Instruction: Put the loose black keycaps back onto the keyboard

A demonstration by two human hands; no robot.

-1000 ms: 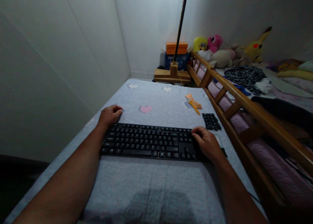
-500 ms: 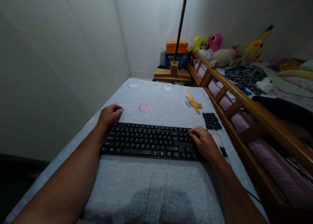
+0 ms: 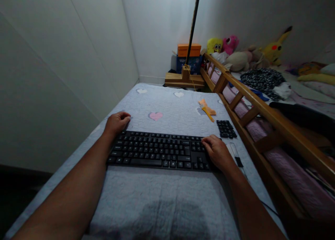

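A black keyboard [image 3: 157, 151] lies flat on the pale blue quilted cover [image 3: 162, 191]. My left hand [image 3: 117, 123] rests at its upper left corner, fingers curled together; whatever they may hold is too small to make out. Over the keyboard's right end lies my right hand [image 3: 215, 150], with its thumb and fingers pressed together near the keys and the fingertips' contents hidden. Loose black keycaps [image 3: 226, 129] sit in a block just beyond my right hand. Beside that hand is a wire tool with a black handle [image 3: 238, 162].
An orange cloth [image 3: 206, 105] and a yellow-handled brush [image 3: 208, 114] lie at the back right. A wooden bed rail [image 3: 243, 89] runs along the right side, with plush toys behind it. A dark pole on a wooden base [image 3: 184, 80] stands beyond the far edge.
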